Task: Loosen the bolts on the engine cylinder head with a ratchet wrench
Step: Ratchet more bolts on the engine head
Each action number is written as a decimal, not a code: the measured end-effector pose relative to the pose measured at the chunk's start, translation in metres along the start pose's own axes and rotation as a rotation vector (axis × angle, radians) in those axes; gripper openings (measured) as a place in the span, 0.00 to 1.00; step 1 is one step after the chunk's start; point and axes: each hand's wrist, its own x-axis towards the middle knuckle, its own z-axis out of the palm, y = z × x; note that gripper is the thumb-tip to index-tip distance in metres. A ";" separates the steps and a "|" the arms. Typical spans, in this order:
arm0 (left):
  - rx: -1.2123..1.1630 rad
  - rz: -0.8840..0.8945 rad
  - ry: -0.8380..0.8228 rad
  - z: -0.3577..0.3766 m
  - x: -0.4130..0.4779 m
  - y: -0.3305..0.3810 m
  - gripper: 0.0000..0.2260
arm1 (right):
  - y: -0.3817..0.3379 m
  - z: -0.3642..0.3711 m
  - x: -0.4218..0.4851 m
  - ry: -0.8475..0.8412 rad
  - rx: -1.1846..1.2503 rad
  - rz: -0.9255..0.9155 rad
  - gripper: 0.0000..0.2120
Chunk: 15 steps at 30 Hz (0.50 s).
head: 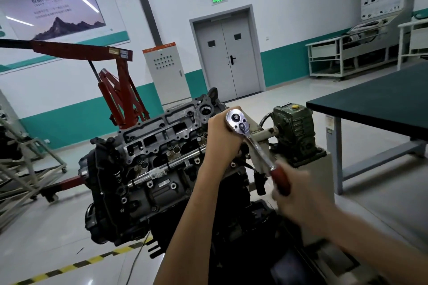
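The engine cylinder head [159, 136] sits tilted on a stand in the middle of the head view, its bolts and openings facing me. A chrome ratchet wrench [240, 124] with a red handle stands over the head's right end. My left hand [222, 136] wraps around the part under the ratchet's head, which hides the socket and the bolt beneath. My right hand [298, 194], blurred by motion, grips the red handle [281, 180] low and to the right.
A green gearbox [294, 132] of the engine stand sits just right of the wrench. A dark-topped workbench [375, 104] stands at the right. A red engine hoist [120, 90] is behind the engine at the left. Yellow-black floor tape [76, 264] runs below.
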 end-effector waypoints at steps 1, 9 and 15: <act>0.012 0.000 -0.018 -0.001 0.001 0.001 0.13 | 0.010 -0.019 0.009 -0.039 -0.113 -0.037 0.14; 0.009 0.018 -0.110 -0.010 0.001 0.002 0.11 | 0.017 -0.097 0.086 0.003 -0.625 -0.318 0.15; -0.046 0.095 0.052 0.004 -0.008 -0.002 0.10 | 0.009 -0.026 0.013 -0.003 -0.188 -0.030 0.14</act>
